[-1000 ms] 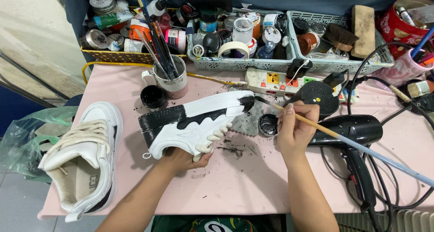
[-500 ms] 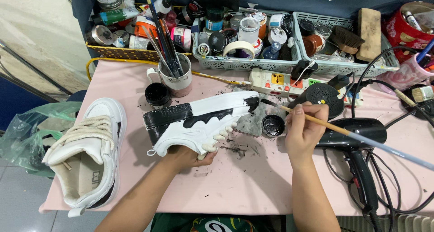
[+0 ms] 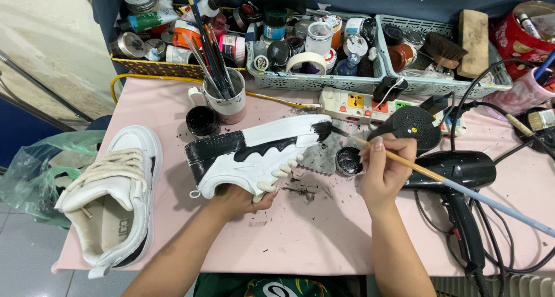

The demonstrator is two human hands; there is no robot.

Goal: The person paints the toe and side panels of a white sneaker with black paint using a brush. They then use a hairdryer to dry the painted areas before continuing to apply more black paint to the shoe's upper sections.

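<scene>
Sneaker, white with black-painted sole, lies on its side at the centre of the pink table. Left hand grips it from the near side, fingers curled inside. Right hand pinches a paintbrush, tip touching the sole's right end beside a black paint jar.

On the pink table we see a second white sneaker lying at the left edge, laces up, with a green plastic bag just beyond it off the table. At the table's back edge we find a mug of brushes, a small black paint pot just beside the mug, a grey basket of jars and tape and a white power strip. Toward the table's right side a black hair dryer lies among tangled black cables, a red tin behind it
</scene>
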